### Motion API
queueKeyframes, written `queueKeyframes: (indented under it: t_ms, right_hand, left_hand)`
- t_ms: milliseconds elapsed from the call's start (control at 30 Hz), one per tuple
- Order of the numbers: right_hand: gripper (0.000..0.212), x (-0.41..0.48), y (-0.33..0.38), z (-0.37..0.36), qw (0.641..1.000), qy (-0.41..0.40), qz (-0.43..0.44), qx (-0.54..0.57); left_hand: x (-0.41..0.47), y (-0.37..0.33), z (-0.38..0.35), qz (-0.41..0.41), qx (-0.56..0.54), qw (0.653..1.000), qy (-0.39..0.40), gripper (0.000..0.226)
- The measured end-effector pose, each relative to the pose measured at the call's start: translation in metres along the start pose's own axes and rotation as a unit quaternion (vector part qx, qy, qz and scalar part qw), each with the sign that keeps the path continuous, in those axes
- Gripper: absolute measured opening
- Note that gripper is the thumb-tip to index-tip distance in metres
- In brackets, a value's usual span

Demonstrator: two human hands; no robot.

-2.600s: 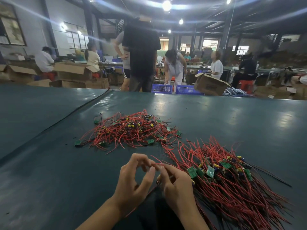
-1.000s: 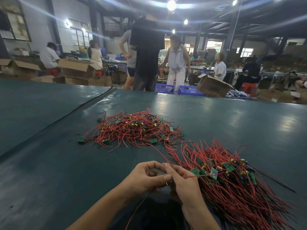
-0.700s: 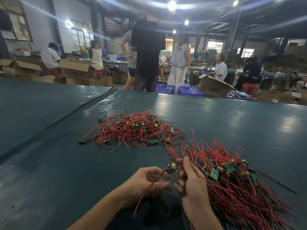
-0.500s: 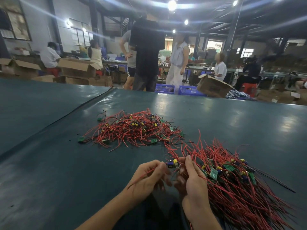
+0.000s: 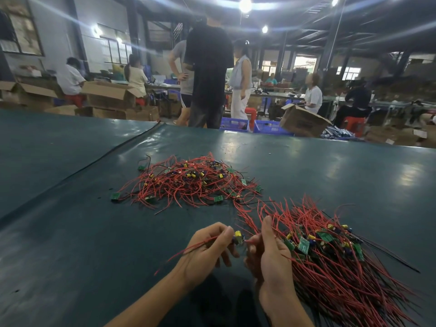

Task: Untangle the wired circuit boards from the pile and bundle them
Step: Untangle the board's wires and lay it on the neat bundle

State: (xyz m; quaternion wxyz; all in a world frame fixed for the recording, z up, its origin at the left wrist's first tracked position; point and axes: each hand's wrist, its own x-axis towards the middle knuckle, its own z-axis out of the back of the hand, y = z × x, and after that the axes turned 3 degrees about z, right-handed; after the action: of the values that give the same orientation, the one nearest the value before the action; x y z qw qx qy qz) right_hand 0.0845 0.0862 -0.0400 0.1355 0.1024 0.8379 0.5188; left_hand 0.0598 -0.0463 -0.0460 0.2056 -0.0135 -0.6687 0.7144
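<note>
A tangled pile of small green circuit boards with red wires lies in the middle of the dark green table. A sorted bundle, its wires fanned toward me, lies at the right. My left hand pinches one small board with yellow and blue parts; its red wires trail back across my palm. My right hand stands beside it, thumb up against the bundle's left edge, fingers curled round red wires by that board.
A seam runs diagonally across the table's left part. Beyond the far edge stand people, cardboard boxes and blue crates. One loose green board lies left of the pile.
Over the last second a single wired board came up between my hands; my left hand now pinches it and its wires lie across my palm. Both hands stayed in front of the bundle.
</note>
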Motion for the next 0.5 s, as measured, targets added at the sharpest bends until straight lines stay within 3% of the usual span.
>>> queueKeyframes:
  t_ms: [167,333,500]
  right_hand:
    - [0.04,0.0007,0.0005,0.0011,1.0,-0.009,0.0,-0.006]
    - [0.018,-0.0026,0.0012,-0.0005,0.998,0.055,-0.009,0.033]
    - [0.024,-0.0058,-0.0013,-0.0066,0.997,0.066,-0.011,0.035]
  left_hand:
    - [-0.0026,-0.0037,-0.0051,0.024,-0.025,0.999,0.023,0.033]
    - [-0.0016,-0.0069,-0.0045,0.034,-0.067,0.997,0.002,0.031]
    - [-0.0002,-0.0044,-0.0019,0.061,-0.14,0.988,-0.017,0.046]
